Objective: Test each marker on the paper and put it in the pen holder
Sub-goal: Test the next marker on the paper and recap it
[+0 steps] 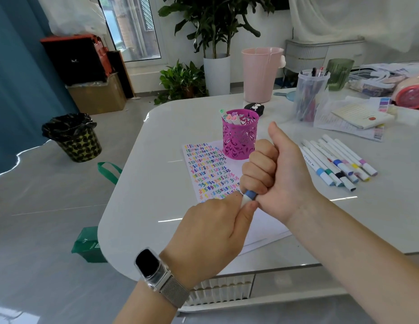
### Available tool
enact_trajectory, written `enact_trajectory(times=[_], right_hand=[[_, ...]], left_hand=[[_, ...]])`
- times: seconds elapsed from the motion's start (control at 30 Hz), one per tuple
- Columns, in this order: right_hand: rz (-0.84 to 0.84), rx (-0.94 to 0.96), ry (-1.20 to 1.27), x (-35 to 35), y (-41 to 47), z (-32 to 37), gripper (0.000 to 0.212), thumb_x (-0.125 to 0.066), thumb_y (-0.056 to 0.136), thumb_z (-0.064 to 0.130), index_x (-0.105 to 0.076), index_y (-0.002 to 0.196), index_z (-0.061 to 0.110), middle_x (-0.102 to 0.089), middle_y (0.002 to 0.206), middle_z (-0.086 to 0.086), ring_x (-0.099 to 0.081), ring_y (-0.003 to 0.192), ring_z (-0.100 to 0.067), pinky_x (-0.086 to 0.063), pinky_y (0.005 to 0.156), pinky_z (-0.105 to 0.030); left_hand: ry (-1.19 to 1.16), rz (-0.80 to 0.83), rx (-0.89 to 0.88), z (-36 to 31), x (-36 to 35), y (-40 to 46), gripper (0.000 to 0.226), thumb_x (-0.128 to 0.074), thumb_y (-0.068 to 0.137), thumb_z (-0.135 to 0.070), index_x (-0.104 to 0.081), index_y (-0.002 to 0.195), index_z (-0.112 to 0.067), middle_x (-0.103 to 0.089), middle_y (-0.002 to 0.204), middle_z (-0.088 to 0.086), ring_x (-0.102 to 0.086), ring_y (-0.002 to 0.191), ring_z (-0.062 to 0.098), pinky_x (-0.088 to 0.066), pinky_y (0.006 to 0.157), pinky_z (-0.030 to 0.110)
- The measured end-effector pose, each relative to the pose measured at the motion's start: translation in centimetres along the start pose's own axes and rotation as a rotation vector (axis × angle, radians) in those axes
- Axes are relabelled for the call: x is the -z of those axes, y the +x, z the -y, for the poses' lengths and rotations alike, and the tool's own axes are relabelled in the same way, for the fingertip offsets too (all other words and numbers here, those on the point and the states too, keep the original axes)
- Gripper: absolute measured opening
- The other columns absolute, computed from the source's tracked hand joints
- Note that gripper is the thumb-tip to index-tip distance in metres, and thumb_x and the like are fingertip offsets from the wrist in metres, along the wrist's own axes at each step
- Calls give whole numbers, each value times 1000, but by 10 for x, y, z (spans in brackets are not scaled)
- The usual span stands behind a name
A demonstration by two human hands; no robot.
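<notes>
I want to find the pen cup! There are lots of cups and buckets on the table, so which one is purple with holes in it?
The purple pen holder, standing on the scribbled paper, with markers inside. The pink bucket behind is solid.

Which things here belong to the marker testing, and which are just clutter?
Job: marker gripped by right hand and left hand; paper; purple pen holder; row of markers.
Clutter: pink bin; clear tub; notepad.
</notes>
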State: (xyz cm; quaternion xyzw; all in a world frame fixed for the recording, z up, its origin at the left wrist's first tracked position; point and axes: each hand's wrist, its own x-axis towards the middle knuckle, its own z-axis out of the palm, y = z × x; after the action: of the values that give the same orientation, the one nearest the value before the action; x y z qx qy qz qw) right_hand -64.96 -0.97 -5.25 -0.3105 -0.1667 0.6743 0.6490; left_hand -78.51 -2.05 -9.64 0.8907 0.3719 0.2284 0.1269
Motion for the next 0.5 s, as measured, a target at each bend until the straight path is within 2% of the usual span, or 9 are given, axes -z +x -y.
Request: enact_trajectory(times=[0.13,0.23,0.3,0.37,0.43,0.5], right_hand=[[-19,-17,-39,-2,-1,2,58,-39,97,50,-12,52,25,-11,36,7,0,43,-13,-3,41,-17],[-2,-16,-23,0,1,7,59,-38,98,47,-13,50,24,-11,36,7,-3,36,-12,-5,38,-16],[2,-9,-31,1,1,7,60,-38,98,46,-15,48,24,-11,36,7,-8,29,-9,-7,35,-15],[5,-7,-39,0,4,8,61,-39,99,45,-16,47,23,-12,35,7,-6,31,-10,-7,35,-14],[-28,40,7,6,10,22,63,-38,99,44,-19,43,22,-14,33,8,-6,32,-10,-7,35,-13],[-94,156,111,16,14,49,67,-37,99,43,-22,39,19,-16,32,8,-12,26,-8,-10,32,-13]], left_hand=[[-75,1,27,-7,0,-3,38,-9,84,-60,-22,65,-30,-42,57,1,-44,57,27,-43,59,45],[-134,1,48,-10,1,-2,37,-15,89,-56,-24,65,-29,-47,59,2,-46,57,28,-43,61,48],[-147,-12,54,-12,3,0,39,-15,88,-57,-25,65,-28,-48,59,2,-46,57,27,-44,60,47],[-190,-8,61,-17,5,2,39,-17,89,-56,-27,64,-27,-45,56,1,-43,54,27,-43,58,48],[-320,51,90,-16,7,-3,36,-27,92,-43,-30,62,-23,-42,53,1,-44,49,28,-43,54,48],[-451,136,137,-9,12,-16,32,-31,89,-26,-31,58,-18,-40,49,-1,-43,42,23,-41,46,40]])
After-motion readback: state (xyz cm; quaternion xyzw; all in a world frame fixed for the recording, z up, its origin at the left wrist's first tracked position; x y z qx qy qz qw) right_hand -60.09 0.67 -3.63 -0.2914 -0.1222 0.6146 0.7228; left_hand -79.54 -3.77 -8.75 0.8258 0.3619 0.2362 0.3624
